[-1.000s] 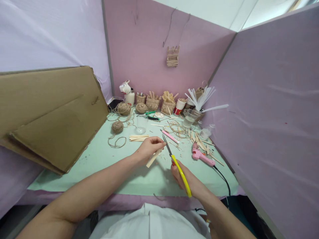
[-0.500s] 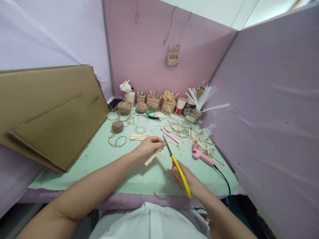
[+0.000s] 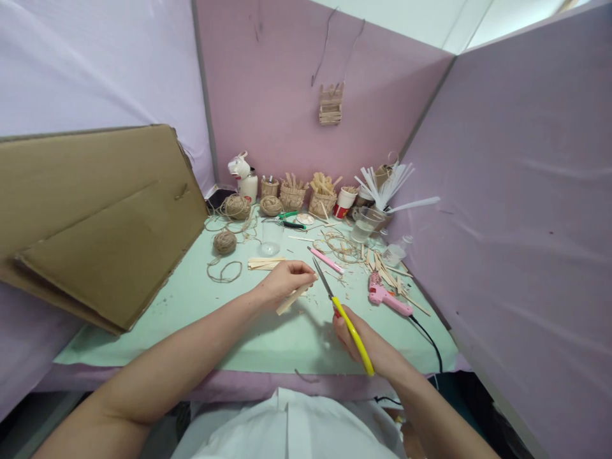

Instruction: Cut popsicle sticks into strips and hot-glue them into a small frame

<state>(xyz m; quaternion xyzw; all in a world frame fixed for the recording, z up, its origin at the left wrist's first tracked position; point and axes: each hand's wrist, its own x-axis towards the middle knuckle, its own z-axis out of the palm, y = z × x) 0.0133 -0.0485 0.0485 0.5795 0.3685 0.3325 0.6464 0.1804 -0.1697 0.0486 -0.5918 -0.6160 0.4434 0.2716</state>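
Note:
My left hand [image 3: 283,281] pinches a flat wooden stick [image 3: 291,299] above the pale green table [image 3: 191,299]; the stick slants down toward me. My right hand [image 3: 366,341] is closed round the yellow handles of a pair of scissors [image 3: 345,317]. Their blades point away from me and end just right of the stick's upper end. I cannot tell whether the blades touch the stick.
A pink glue gun [image 3: 386,297] with a black cord lies to the right among wood scraps. A stack of sticks [image 3: 264,262], twine balls [image 3: 225,241], a clear cup [image 3: 271,237] and small baskets [image 3: 322,201] fill the back. A large cardboard sheet [image 3: 95,217] leans at left.
The stick has shifted slightly left and lower in my left hand. My right hand with the scissors has drifted a little to the right, away from the stick.

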